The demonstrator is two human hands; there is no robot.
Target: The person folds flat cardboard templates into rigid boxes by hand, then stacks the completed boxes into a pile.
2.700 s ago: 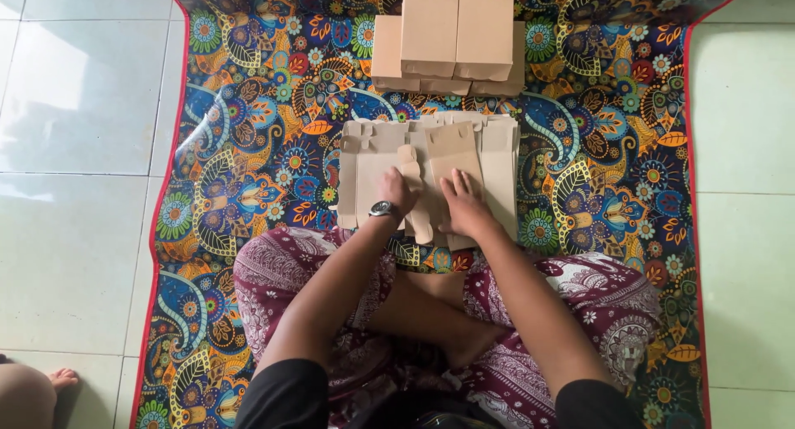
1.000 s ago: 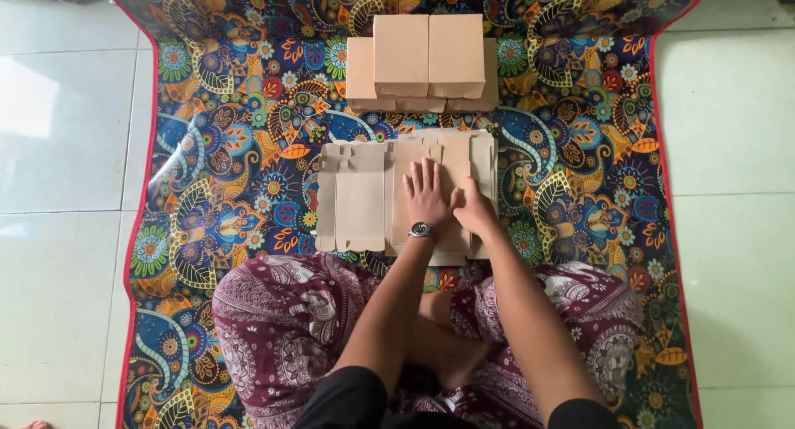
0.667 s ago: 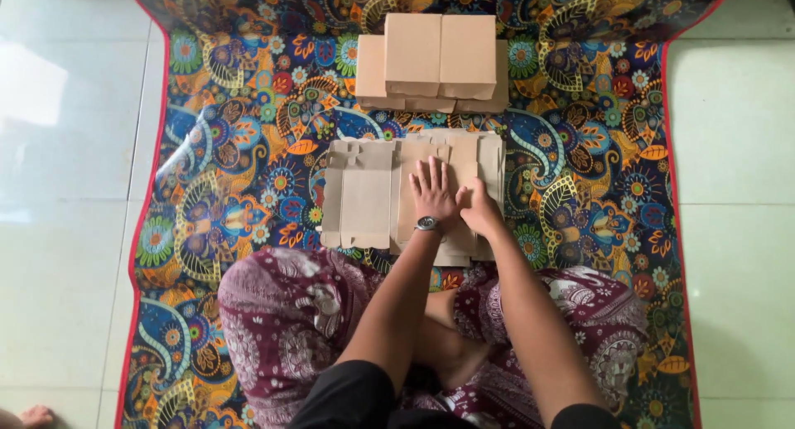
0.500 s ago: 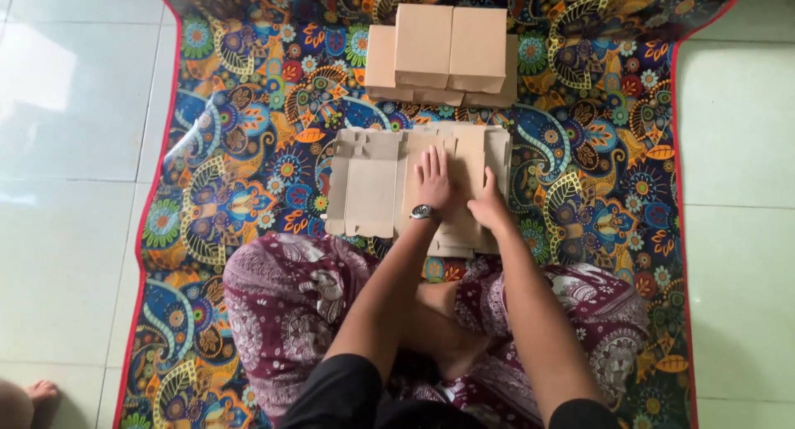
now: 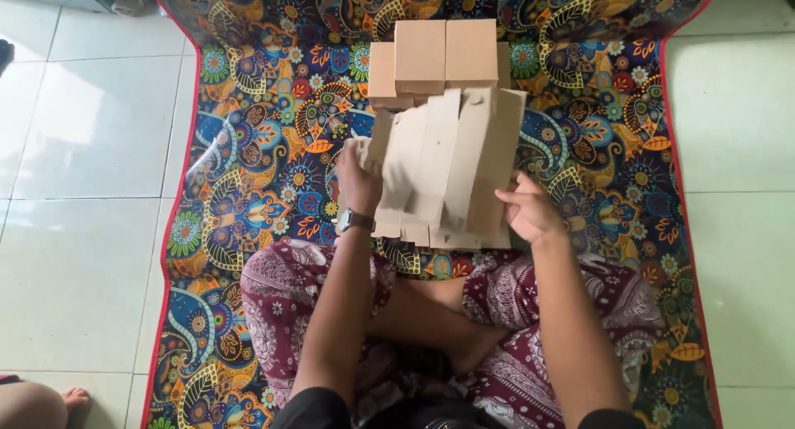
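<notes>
A flat brown cardboard box blank (image 5: 447, 168) with creased panels and cut flaps is lifted off the patterned mat (image 5: 265, 131), tilted up in front of me. My left hand (image 5: 358, 180), with a watch on the wrist, grips its left edge. My right hand (image 5: 530, 212) holds its lower right edge. Behind it, a stack of folded brown cardboard boxes (image 5: 443, 52) sits on the mat.
I sit cross-legged in patterned trousers on the colourful mat with a red border. Pale floor tiles (image 5: 91, 147) lie on both sides. Another person's foot (image 5: 37, 402) shows at the bottom left corner.
The cardboard blank lay flat on the mat under both pressing hands; now both hands have raised it and it stands tilted up, partly bent along its creases.
</notes>
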